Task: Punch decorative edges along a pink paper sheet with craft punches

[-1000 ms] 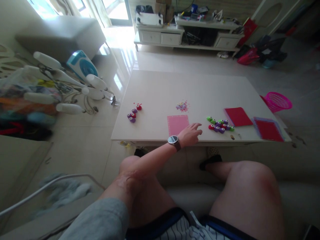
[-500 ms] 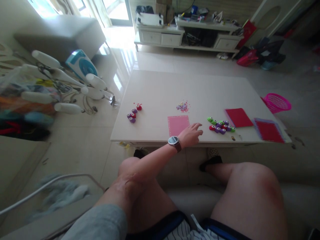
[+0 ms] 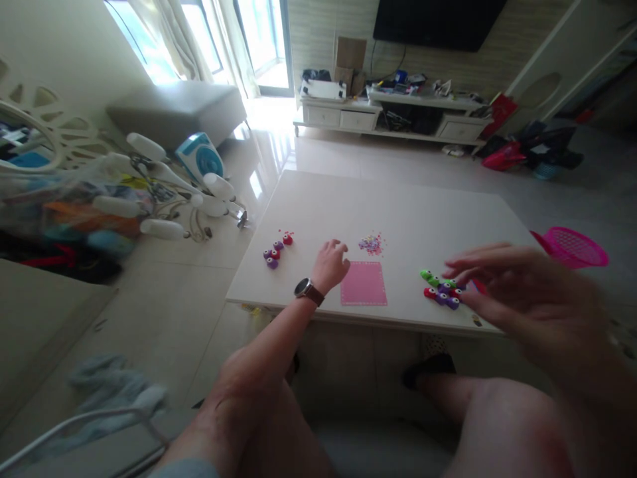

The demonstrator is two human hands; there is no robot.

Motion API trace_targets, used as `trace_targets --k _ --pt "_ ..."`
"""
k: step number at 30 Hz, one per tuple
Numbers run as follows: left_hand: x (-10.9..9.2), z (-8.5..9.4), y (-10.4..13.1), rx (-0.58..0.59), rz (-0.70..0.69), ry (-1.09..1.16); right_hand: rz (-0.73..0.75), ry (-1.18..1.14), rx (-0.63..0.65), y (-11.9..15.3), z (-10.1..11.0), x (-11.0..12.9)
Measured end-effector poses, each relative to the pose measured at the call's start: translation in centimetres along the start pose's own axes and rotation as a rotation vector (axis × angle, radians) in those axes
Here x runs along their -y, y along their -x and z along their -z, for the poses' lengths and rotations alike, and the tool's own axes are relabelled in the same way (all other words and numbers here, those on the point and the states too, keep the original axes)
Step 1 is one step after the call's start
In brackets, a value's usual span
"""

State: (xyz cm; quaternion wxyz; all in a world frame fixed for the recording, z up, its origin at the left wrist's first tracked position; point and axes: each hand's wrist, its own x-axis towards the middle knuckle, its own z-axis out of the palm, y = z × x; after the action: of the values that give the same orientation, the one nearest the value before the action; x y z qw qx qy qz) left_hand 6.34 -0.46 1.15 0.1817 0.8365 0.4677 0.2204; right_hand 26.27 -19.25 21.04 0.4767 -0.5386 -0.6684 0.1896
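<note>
My left hand (image 3: 331,265), with a watch on its wrist, is over the white table (image 3: 323,199), just left of a pink square sheet (image 3: 363,283) with a pale dotted border. Its fingers are bent and apart, with nothing visible in them. Close to the camera and blurred, my right hand (image 3: 527,299) has its thumb and fingers apart. It hides part of a cluster of green, purple and red pieces with eyes (image 3: 442,300). A smaller group of purple and red pieces (image 3: 271,255) sits to the left. Behind the sheet lies a pile of tiny colourful bits (image 3: 371,243).
A pink basket (image 3: 577,247) stands past the table's right end. On the left are a white lamp with several arms (image 3: 164,176) and a blue-and-white box (image 3: 202,157). A low white cabinet (image 3: 323,117) lines the far wall.
My left hand has moved left, off the pink sheet. My right hand has come into view from the right, covering the red sheets there. The view has tilted up.
</note>
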Motion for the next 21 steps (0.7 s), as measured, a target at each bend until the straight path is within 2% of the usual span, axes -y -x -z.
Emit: trace_targets --k 4,6,9,11,14,18,21 --pt "5.6 2.1 -0.3 -0.065 0.310 -0.156 -0.217 0.122 0.254 0.8 -4.7 -8.0" --pt "8.2 2.8 0.0 -0.086 0.422 -0.245 -0.233 0.096 0.404 1.5 -7.2 -11.5" --pt "11.4 3.5 0.6 -0.084 0.553 -0.396 -0.199 0.090 0.548 2.6 -10.1 -14.7" --pt "12.8 3.8 1.0 -0.054 0.604 -0.448 -0.183 0.124 0.626 3.2 -11.2 -15.7" --pt "13.9 3.9 1.1 -0.032 0.626 -0.445 -0.141 0.191 0.742 3.9 -11.7 -16.3" --pt "13.9 3.4 0.5 -0.055 0.600 -0.457 -0.087 0.282 0.831 4.8 -12.2 -16.2" --pt "13.6 2.9 0.1 -0.079 0.570 -0.468 0.011 0.374 0.922 5.8 -12.9 -15.8"
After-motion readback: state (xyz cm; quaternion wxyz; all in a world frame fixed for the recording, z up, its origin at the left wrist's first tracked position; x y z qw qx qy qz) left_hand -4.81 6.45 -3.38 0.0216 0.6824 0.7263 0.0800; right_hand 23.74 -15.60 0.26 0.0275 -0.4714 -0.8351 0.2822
